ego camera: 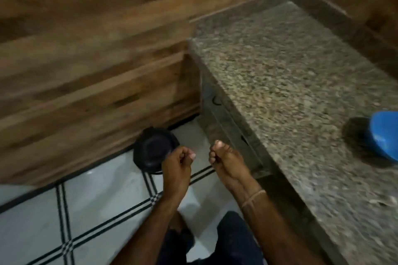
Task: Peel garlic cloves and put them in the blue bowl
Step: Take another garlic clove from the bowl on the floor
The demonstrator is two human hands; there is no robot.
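Granite counter (280,71), blue bowl (385,135), left hand (178,158), right hand (225,160)

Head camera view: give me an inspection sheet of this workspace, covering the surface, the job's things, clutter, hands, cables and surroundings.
Surface: speckled granite counter on the right, blurred.
Job's things: blue bowl on the counter, cut off by the right edge of the frame, contents not visible. No garlic cloves can be made out.
Clutter: pale scraps near the counter's near end, too blurred to identify.
Hands: left hand and right hand are over the floor beside the counter, fingers curled. Cannot tell if either holds anything.
Cables: nothing seen.
Surroundings: wood-panel wall; tiled floor with black lines; black round object on the floor by the wall.
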